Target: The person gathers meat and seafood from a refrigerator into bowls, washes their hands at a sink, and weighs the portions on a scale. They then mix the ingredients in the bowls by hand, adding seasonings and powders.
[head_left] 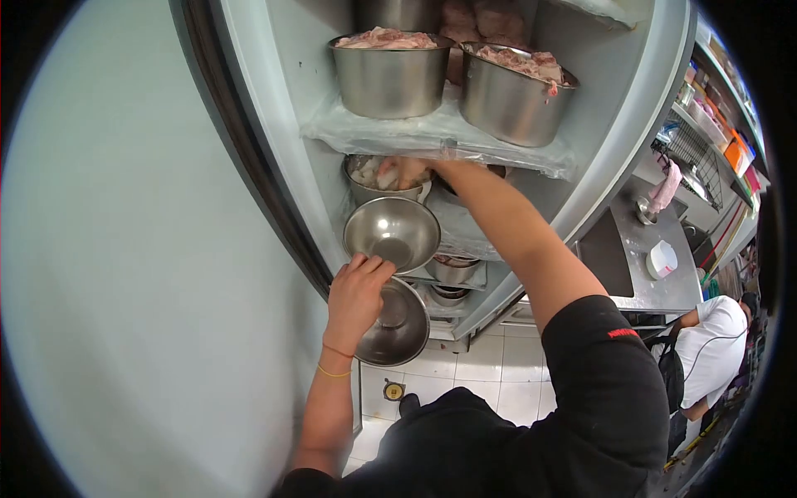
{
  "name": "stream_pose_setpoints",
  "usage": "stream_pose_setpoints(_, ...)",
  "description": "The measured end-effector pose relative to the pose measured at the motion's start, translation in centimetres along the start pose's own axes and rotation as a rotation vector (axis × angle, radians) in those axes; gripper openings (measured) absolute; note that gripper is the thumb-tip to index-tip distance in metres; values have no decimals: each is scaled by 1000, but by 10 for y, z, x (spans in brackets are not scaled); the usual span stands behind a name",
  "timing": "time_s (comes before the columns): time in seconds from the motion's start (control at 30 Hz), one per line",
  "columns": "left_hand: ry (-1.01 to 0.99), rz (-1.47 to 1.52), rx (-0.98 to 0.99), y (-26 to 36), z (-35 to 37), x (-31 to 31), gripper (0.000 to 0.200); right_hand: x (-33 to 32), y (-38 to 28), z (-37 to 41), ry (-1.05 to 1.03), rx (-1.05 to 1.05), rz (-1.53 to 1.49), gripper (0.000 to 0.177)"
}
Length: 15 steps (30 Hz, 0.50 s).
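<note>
My left hand [360, 290] grips the rim of an empty metal bowl [392, 232], and a second metal bowl [398, 332] hangs just below it, by the same hand. My right hand [413, 173] reaches into a metal pot [386, 194] of pale, pinkish pieces on the middle fridge shelf. Its fingers are partly hidden among the pieces and under the shelf above, so their grip does not show clearly.
Two large steel pots [393, 83] [516, 100] heaped with meat stand on the icy upper shelf [448, 141]. Lower shelves hold smaller pots [453, 272]. The fridge door [166, 249] is at left. A steel counter [656, 249] and a person in white [716, 349] are at right.
</note>
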<state>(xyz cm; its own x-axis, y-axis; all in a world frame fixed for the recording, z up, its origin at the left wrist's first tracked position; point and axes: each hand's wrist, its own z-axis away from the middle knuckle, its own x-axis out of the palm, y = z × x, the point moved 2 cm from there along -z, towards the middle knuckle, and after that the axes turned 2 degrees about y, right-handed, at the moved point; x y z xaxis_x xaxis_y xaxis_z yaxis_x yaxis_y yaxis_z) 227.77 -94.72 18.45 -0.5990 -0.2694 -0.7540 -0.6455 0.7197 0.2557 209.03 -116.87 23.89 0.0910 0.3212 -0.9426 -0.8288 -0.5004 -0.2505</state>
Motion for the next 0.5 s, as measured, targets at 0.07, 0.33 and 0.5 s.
stream_pose_setpoints(0.07,-4,14,-10,1,-1,0,17,8,-1,-14,-8,15,52,59)
stream_pose_setpoints(0.33,-5,10,-21,-2,0,0,12,-8,-13,27,284,72,-152,55)
stream_pose_setpoints(0.5,-2,-10,7,0,1,-1,16,18,-4,52,83,99,-1037,39)
